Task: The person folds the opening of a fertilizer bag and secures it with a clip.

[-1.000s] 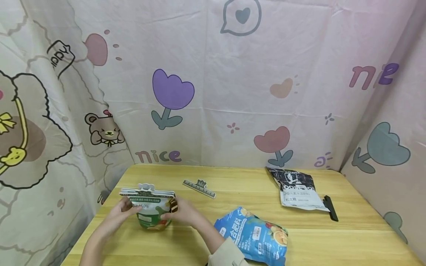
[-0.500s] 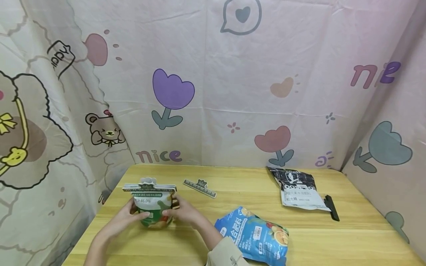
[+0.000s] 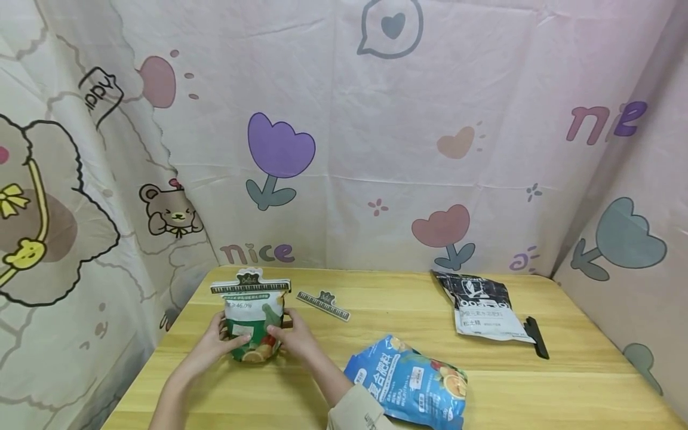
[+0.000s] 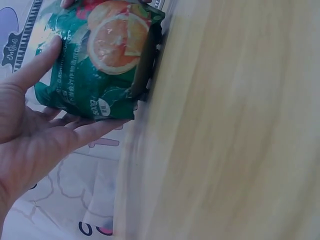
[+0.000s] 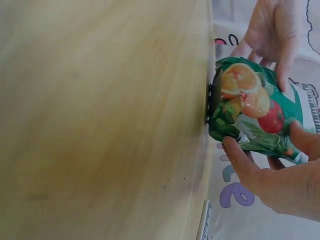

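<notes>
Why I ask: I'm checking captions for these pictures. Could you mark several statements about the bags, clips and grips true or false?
1. The left-hand grip and right-hand grip both hold the green-and-white pouch. True.
2. The piano-key clip on that pouch runs along its bottom. False: the attached piano-key clip runs across its top.
3. Another piano-key clip lies loose on the wooden table. True.
4. The blue compound-fertilizer bag stands upright. False: the blue bag lies flat.
5. The black clip lies by the black-and-white pouch. True.
</notes>
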